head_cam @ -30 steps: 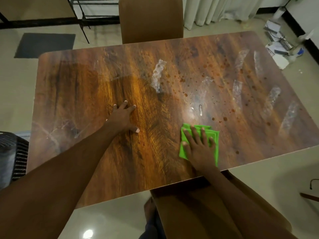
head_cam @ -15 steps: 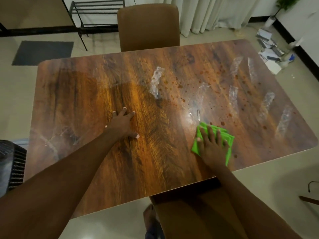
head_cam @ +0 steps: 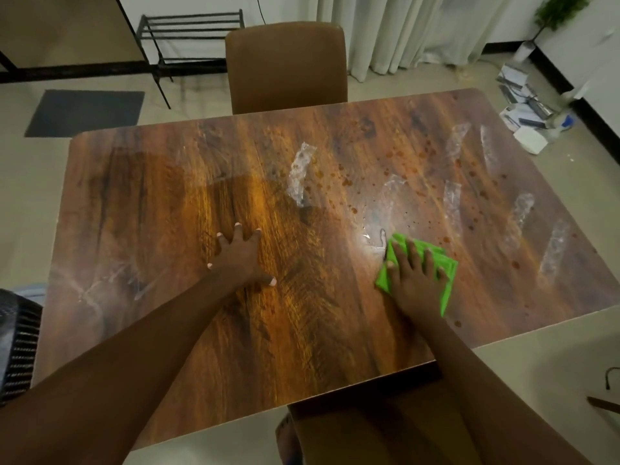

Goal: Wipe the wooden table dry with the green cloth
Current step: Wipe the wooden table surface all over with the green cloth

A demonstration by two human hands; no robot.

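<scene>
The wooden table (head_cam: pixel 167 203) fills the view, its right half dotted with reddish drops and pale wet streaks. A folded green cloth (head_cam: pixel 444 268) lies on the table right of centre, near the front edge. My right hand (head_cam: pixel 414 280) presses flat on the cloth with straight, spread fingers and covers most of it. My left hand (head_cam: pixel 240 258) rests flat on the bare wood at centre left, fingers spread, holding nothing.
A brown chair (head_cam: pixel 287 67) stands at the table's far side; another chair back (head_cam: pixel 369 427) is below the near edge. A black metal rack (head_cam: pixel 188 31) and a grey mat (head_cam: pixel 85 112) lie beyond. Papers (head_cam: pixel 528 112) litter the floor at right. A black basket (head_cam: pixel 18 350) sits at left.
My right hand has slid the green cloth away from me and to the right, toward the wet streaks. My left hand has stayed in place on the wood.
</scene>
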